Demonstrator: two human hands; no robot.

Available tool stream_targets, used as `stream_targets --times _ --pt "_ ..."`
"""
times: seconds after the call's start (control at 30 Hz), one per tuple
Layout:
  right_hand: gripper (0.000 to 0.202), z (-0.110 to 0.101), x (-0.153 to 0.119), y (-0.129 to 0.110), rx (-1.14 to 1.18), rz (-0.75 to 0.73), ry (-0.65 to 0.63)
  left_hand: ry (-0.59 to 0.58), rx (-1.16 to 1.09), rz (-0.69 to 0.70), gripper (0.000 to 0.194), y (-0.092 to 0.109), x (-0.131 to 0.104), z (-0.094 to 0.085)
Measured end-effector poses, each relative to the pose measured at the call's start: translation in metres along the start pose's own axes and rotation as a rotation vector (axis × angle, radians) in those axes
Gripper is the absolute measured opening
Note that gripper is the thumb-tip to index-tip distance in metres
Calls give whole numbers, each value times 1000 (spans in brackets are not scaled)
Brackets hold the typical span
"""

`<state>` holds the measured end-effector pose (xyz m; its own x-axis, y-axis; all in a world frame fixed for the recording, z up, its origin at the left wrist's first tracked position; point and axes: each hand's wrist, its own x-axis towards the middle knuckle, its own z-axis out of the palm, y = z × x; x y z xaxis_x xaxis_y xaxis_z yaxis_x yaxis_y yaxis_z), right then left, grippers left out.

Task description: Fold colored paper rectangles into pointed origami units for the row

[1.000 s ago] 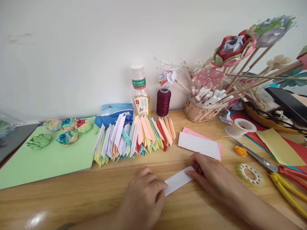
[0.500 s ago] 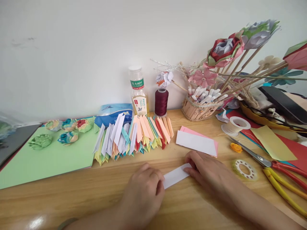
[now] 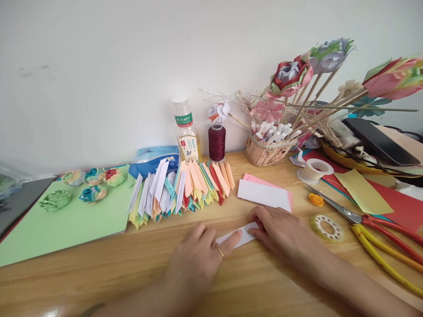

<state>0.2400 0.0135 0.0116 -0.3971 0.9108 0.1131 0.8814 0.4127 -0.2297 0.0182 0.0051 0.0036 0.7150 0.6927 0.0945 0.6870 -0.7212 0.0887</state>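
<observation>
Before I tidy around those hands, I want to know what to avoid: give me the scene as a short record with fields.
Left hand: thumb side on the white strip
Right hand: fingers and thumb at the strip's other end
White strip: low over or on the wooden table, exact contact unclear
Beyond right hand: white sheet overlapping pink paper
Right side: scissors, tape roll
Behind: folded paper pieces, dark red thread spool
Far left: green sheet bearing five paper flowers
</observation>
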Motion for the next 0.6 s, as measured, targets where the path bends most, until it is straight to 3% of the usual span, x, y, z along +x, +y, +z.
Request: stream_targets --times 0.07,0.17,0.47,0.6 --pt "4 2 -1 1 -4 -3 13 -21 138 89 57 0 -1 2" --pt "4 3 -2 2 -2 2 20 -25 216 117 56 1 -2 4" --pt "5 -5 -5 5 -88 -28 18 -49 227 113 55 2 -3 4" --pt "19 -17 -9 10 -84 -100 88 -52 226 126 55 1 -2 5"
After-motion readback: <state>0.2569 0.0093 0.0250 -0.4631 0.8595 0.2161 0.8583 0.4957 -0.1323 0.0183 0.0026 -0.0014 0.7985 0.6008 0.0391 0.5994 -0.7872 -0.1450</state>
